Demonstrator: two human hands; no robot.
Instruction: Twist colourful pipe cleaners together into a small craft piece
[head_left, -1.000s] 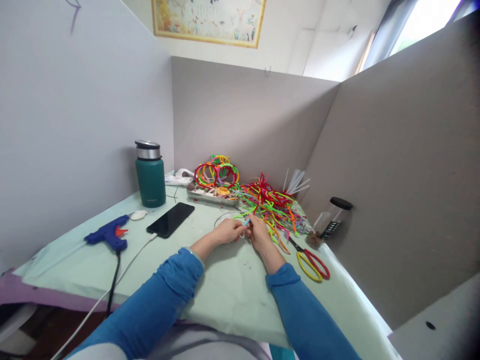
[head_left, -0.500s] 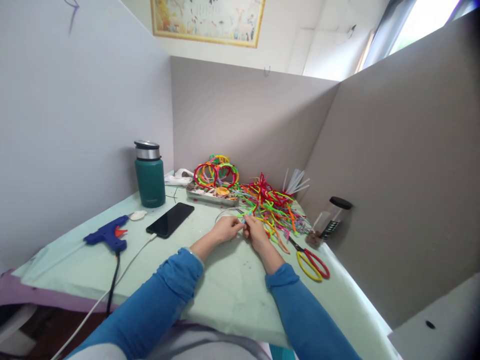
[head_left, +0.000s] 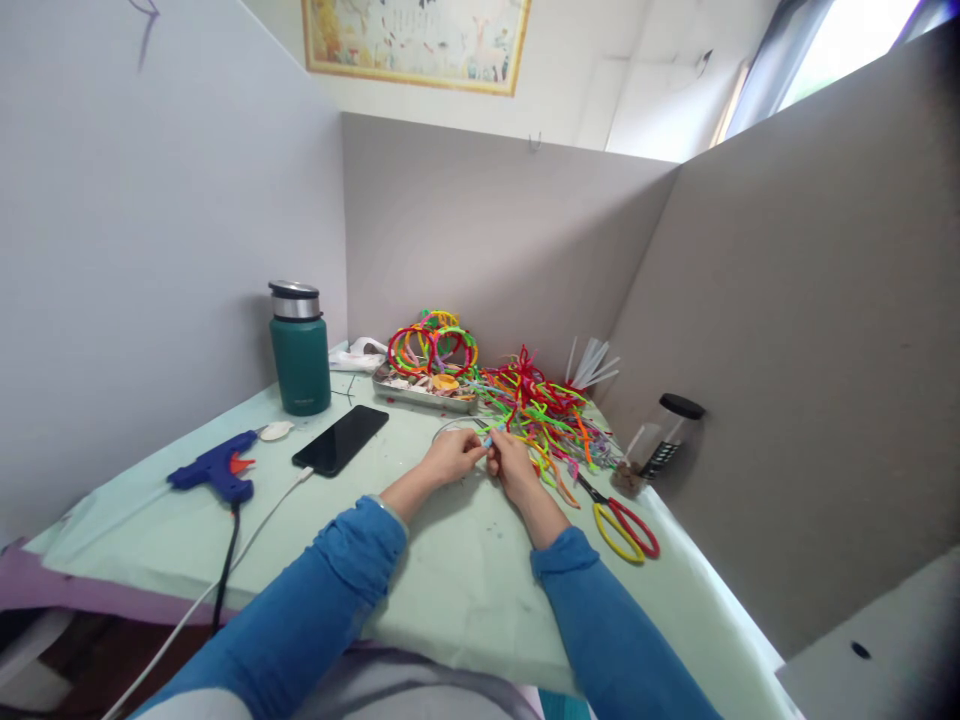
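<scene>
My left hand [head_left: 452, 456] and my right hand [head_left: 512, 463] meet over the table, fingertips pinched together. A small light-blue piece [head_left: 487, 442] shows between them; its kind is too small to make out. Behind my left hand a thin pale loop [head_left: 442, 427] curves out, partly hidden by the fingers. Just beyond my hands lies a tangled heap of coloured pipe cleaners [head_left: 540, 400]. Scissors [head_left: 626, 530] with one yellow and one red handle lie to the right of my right hand, their blades toward the heap.
A metal tray [head_left: 424, 398] with small bits stands at the back, pipe-cleaner rings [head_left: 433, 350] on it. On the left are a green flask [head_left: 300, 365], a phone [head_left: 341, 440] on a cable and a blue glue gun [head_left: 217, 468]. A clear jar [head_left: 660, 445] leans at right. Partitions enclose the table.
My left fingers have shifted very slightly at the light-blue piece, and the pale loop behind them has moved a little. All else stays put.
</scene>
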